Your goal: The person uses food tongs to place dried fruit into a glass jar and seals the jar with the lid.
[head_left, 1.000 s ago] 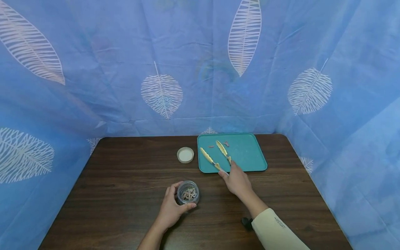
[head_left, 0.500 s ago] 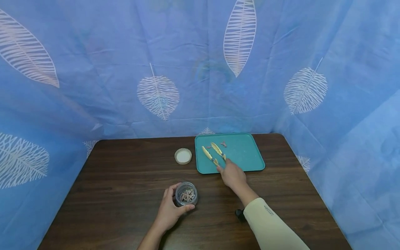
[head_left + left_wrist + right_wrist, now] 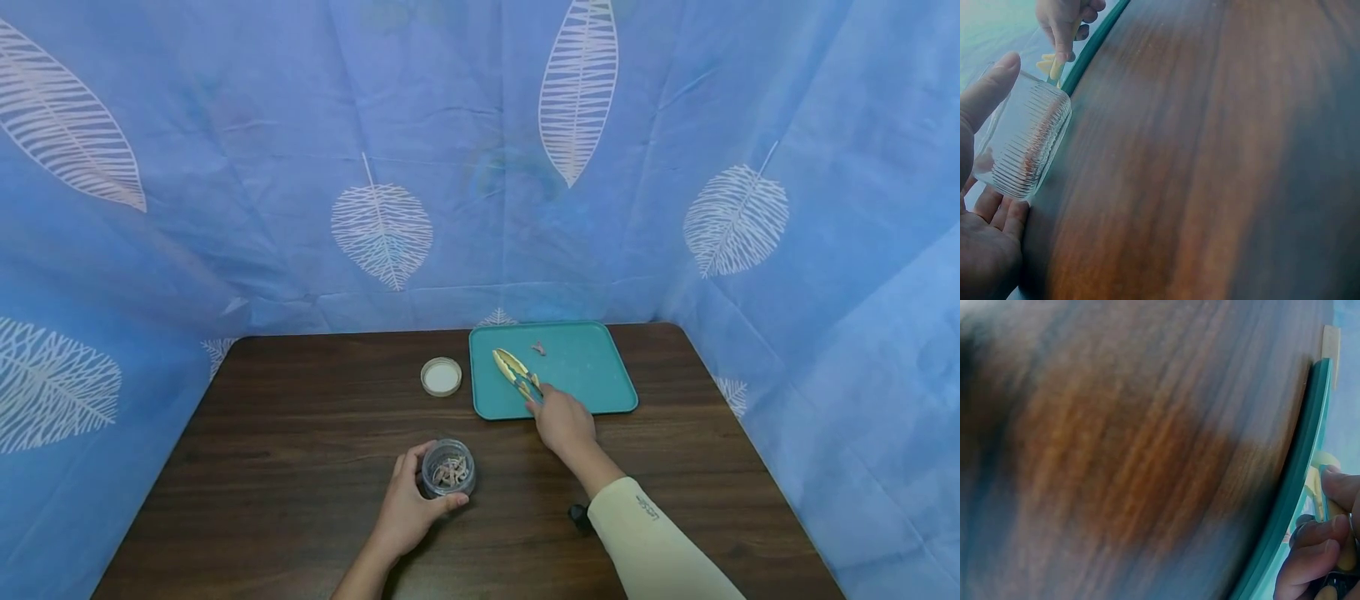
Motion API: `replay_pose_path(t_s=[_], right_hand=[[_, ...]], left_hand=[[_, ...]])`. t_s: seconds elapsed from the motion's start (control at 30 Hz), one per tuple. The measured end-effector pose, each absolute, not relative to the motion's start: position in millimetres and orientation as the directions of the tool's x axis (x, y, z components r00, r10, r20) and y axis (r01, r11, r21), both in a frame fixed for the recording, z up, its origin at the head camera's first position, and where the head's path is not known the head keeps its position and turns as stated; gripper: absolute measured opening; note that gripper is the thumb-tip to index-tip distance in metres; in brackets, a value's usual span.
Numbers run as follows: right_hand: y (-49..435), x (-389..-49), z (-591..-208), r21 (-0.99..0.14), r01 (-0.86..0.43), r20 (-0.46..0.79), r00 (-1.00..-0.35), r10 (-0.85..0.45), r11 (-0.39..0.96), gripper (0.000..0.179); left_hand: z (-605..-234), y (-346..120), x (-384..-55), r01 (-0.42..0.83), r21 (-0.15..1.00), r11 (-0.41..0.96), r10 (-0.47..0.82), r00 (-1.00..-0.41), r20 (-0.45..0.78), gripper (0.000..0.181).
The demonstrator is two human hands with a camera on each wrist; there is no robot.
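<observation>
My left hand [image 3: 408,508] holds a clear ribbed jar [image 3: 448,444], which stands lidless on the table. Small pale brownish strips [image 3: 452,473] lie in the jar's bottom. In the left wrist view, thumb and fingers are on opposite sides of the jar [image 3: 1035,128]. My right hand [image 3: 564,421] grips the handles of yellow-tipped tongs [image 3: 506,367] over the left part of a teal tray [image 3: 592,379]. The tong tips are close together; whether something is between them is too small to tell. A small pinkish piece [image 3: 538,347] lies on the tray beyond them.
A round lid [image 3: 441,377] with a pale inside lies on the dark wood table [image 3: 300,433], left of the tray. A small black object [image 3: 579,517] shows beside the right sleeve [image 3: 648,533]. A blue leaf-patterned cloth [image 3: 465,242] hangs behind the table.
The tongs moved left over the tray, and their tips came together from wide apart. The small piece near the tray's left side is no longer visible. The left hand keeps hold of the jar.
</observation>
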State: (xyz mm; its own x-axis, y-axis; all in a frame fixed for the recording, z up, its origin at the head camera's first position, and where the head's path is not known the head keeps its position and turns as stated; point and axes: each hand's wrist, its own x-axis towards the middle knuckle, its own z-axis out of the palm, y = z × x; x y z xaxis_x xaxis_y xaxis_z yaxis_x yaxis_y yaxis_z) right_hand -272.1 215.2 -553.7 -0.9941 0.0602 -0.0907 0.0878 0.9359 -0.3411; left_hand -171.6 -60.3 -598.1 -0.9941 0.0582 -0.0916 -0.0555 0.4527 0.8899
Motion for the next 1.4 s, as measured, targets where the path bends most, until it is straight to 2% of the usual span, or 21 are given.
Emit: replay_pose_path(t_s=[0.37, 0.87, 1.1, 1.4], right_hand=[[217.9, -270.3, -556.3, -0.313, 0.069, -0.047, -0.997, 0.057, 0.947, 0.056], [220.8, -253.6, -551.0, -0.334, 0.041, 0.008, -0.999, 0.046, 0.942, 0.055], [218.6, -235.2, -552.6, -0.362, 0.024, 0.048, -0.998, 0.044, 0.932, 0.053], [207.5, -194.0, -550.9, -0.38, -0.048, 0.14, -0.99, 0.006, 0.924, 0.051]], left_hand=[[-598.2, -59.0, -171.9, -0.033, 0.889, 0.457, 0.059, -0.996, -0.068, 0.095], [-598.5, -59.1, -171.0, -0.043, 0.892, 0.449, 0.06, -0.995, -0.078, 0.095], [-597.6, -59.3, -170.9, -0.052, 0.895, 0.443, 0.056, -0.995, -0.085, 0.095], [-597.6, -58.1, -171.9, -0.056, 0.891, 0.45, 0.055, -0.994, -0.091, 0.095]])
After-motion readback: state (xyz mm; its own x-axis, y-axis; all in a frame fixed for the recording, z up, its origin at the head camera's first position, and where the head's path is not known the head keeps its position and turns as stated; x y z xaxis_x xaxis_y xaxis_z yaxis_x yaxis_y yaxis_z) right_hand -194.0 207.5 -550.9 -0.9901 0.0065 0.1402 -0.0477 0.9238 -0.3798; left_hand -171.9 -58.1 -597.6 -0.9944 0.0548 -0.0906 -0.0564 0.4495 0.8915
